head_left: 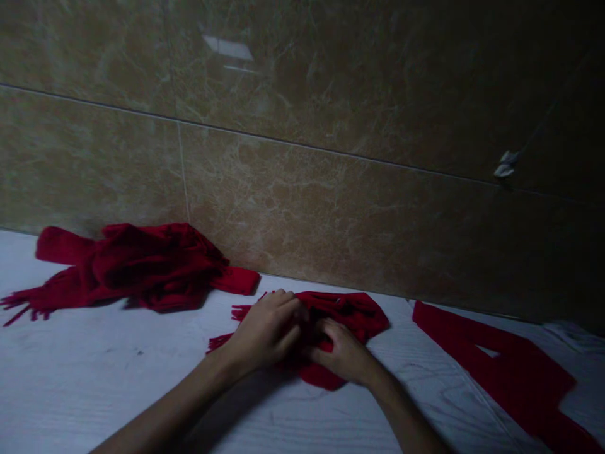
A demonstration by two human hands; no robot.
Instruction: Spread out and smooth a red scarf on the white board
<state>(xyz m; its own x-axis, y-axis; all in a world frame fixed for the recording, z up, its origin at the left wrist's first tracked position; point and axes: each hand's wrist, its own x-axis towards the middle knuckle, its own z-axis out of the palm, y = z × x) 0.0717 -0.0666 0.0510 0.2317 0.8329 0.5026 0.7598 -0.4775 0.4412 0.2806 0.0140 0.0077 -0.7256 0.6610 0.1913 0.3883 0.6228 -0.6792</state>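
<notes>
Scarf (352, 315) of red cloth lies bunched near the middle of the white table (94, 378), close to the foot of the wall (331, 189), with both hands pressed onto it. Going by size: the wall fills the upper part of the view, tiled in brown marbled slabs with thin dark joints and a pale glare near the top. A small pale clip or fitting (505, 165) sits on it at the right, too dim to make out.

Below the wall the table runs across the whole width, its surface pale with a faint wood grain. On its right side a long red strip (510, 372) lies flat and runs diagonally toward the lower right corner, well apart from the hands. At the left a red heap (137, 265) is piled against the wall, its fringe (23, 306) trailing out over the table toward the left edge.

The scarf under the hands is smaller than either of those; its own fringe (243, 311) shows just left of the left hand (267, 331).

That hand lies palm down on the scarf's left part, fingers curled and held close together, tips dug into the cloth. The right hand (343, 353) rests on the nearer right part, fingers bent and close together on the fabric; whether they pinch a fold cannot be told in the dim light. The two hands almost touch.
</notes>
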